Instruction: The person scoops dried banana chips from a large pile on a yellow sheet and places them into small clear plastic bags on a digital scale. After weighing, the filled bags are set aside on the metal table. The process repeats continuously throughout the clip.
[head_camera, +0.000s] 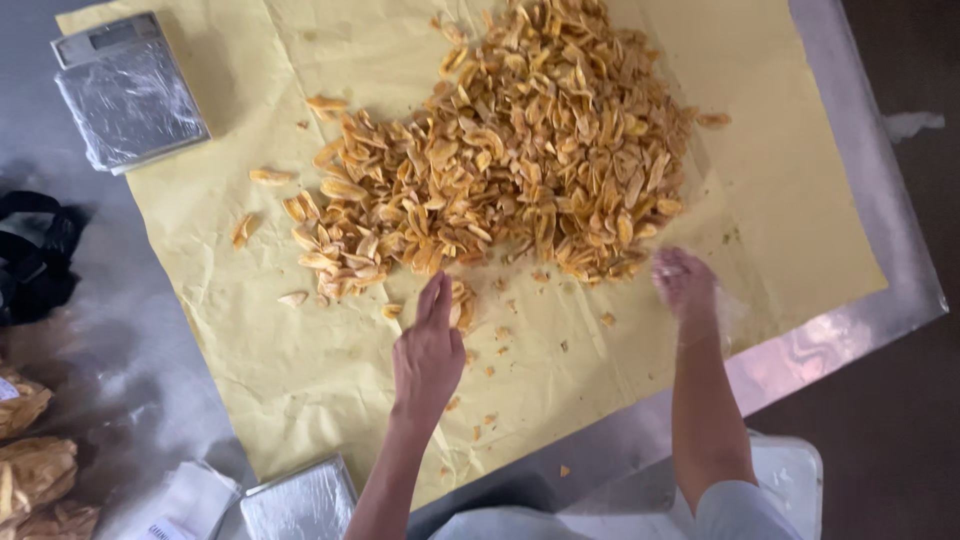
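Food-packing workroom | steel counter (850, 330) | wrapped scale (128, 90) beside chip heap (510, 160) on yellow paper (300, 360) | filled bags (35, 470) left of heap

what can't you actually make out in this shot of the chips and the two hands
Head view only:
- Right hand: motion-blurred, so its grip cannot be told.
- Left hand: the palm faces down, so anything under the fingers is hidden.
- Pile of fried chips: cut off by the top edge.
- Wrapped scale: plastic film and glare blur its display.
- Filled bags: cut off by the left edge.
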